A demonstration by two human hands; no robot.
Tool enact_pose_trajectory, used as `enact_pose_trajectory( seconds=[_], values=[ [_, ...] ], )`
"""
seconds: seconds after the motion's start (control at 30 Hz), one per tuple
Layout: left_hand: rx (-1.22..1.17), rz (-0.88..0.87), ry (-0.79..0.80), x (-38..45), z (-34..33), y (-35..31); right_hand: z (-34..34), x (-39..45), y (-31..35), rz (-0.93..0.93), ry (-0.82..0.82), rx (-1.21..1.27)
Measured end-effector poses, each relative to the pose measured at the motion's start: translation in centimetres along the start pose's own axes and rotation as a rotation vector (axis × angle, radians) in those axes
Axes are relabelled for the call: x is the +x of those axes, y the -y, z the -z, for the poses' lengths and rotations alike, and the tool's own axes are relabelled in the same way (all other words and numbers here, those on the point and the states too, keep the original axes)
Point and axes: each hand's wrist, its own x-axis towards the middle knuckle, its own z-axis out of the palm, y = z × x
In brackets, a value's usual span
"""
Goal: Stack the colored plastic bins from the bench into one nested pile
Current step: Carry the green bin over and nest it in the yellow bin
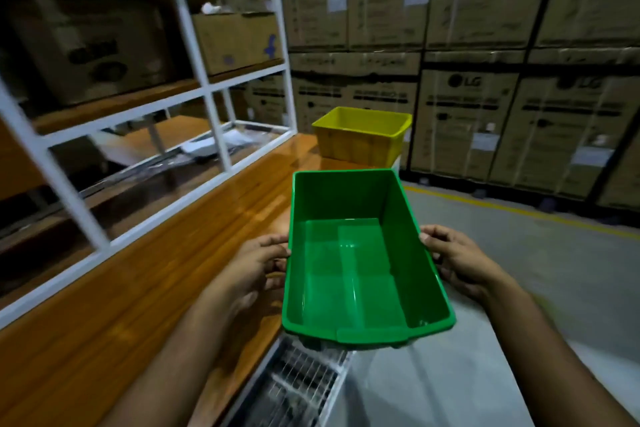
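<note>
I hold an empty green plastic bin (360,263) in the air over the near edge of the wooden bench (145,288), its open side up. My left hand (256,267) grips its left long rim and my right hand (457,260) grips its right long rim. A yellow bin (360,139), also empty as far as I see, stands upright at the far end of the bench, beyond the green one and apart from it.
A white metal shelf frame (207,80) with cardboard boxes runs along the left of the bench. Stacked cardboard cartons (485,45) wall off the back. Grey floor with a yellow line (519,211) lies right. A wire-mesh rack (298,388) sits below the bench edge.
</note>
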Motion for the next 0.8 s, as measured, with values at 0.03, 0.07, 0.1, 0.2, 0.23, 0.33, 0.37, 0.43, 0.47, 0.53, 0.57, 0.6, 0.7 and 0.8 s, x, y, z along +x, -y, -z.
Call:
enact_pose_trajectory(
  seconds=[0.03,0.07,0.1,0.2,0.23,0.33,0.37,0.43,0.47,0.53,0.57,0.6,0.7,0.8],
  values=[
    [0.023,0.011,0.018,2.4,-3.1,0.0,3.5,0.6,0.9,0.0,-0.03,0.002],
    [0.03,0.023,0.034,4.7,-6.1,-0.2,6.6,1.3,1.8,0.026,-0.048,-0.001],
    [0.039,0.024,0.029,4.9,-6.3,-0.4,6.8,1.7,1.9,0.034,-0.054,-0.009],
    [0.062,0.028,0.076,10.4,-13.6,-2.0,14.3,4.4,5.5,0.062,-0.113,-0.011],
    [0.06,0.012,0.085,12.2,-15.9,-3.1,16.5,5.5,7.1,0.082,-0.12,-0.003],
    [0.045,-0.046,0.111,16.6,-21.0,-6.4,20.8,9.0,11.6,0.137,-0.131,-0.019],
    [0.03,-0.062,0.115,17.5,-21.9,-7.4,21.6,10.3,12.7,0.149,-0.134,-0.021],
    [-0.014,-0.087,0.108,20.0,-23.2,-9.4,22.8,13.3,15.2,0.165,-0.131,-0.014],
    [-0.034,-0.1,0.102,21.3,-23.5,-10.4,23.2,15.0,16.3,0.171,-0.125,-0.012],
    [-0.067,-0.116,0.094,23.9,-23.6,-12.4,23.6,18.5,18.3,0.175,-0.103,-0.006],
    [-0.086,-0.125,0.09,25.2,-23.7,-13.4,23.7,20.5,19.3,0.175,-0.089,-0.011],
    [-0.106,-0.14,0.08,26.7,-23.6,-14.3,23.7,22.7,20.2,0.173,-0.074,-0.018],
    [-0.144,-0.189,0.053,31.3,-23.2,-16.5,23.2,29.0,22.7,0.181,-0.042,-0.033],
    [-0.158,-0.216,0.0,36.3,-22.7,-18.6,22.5,35.5,25.1,0.17,-0.01,-0.043]
  ],
)
